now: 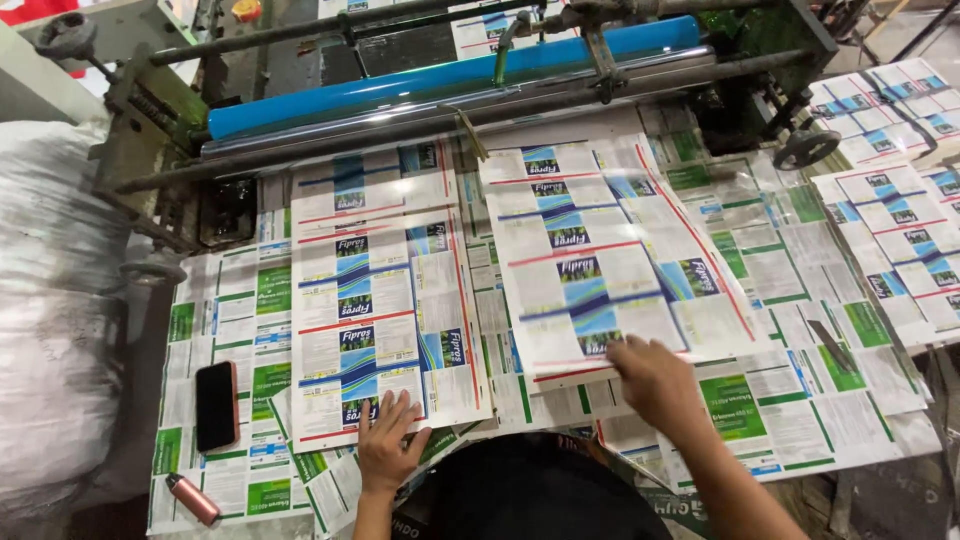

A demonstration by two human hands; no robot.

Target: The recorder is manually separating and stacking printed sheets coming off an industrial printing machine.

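Two stacks of glossy printed label sheets lie on the table below a machine's rollers. My left hand (385, 442) rests flat, fingers spread, on the near edge of the left stack (375, 290). The fingertips of my right hand (655, 378) press on the near edge of the right stack (600, 260), which lies slightly skewed. Both stacks show white panels with blue and green bands and red lines. Neither hand grips anything.
A blue roller (450, 75) and steel bars (430, 115) cross the machine behind the stacks. Green-and-white printed sheets (790, 300) cover the table. A dark phone (216, 404) and a small pink lighter (192, 498) lie at the left. White sacks (50, 300) stand further left. More sheets (890, 110) lie at the right.
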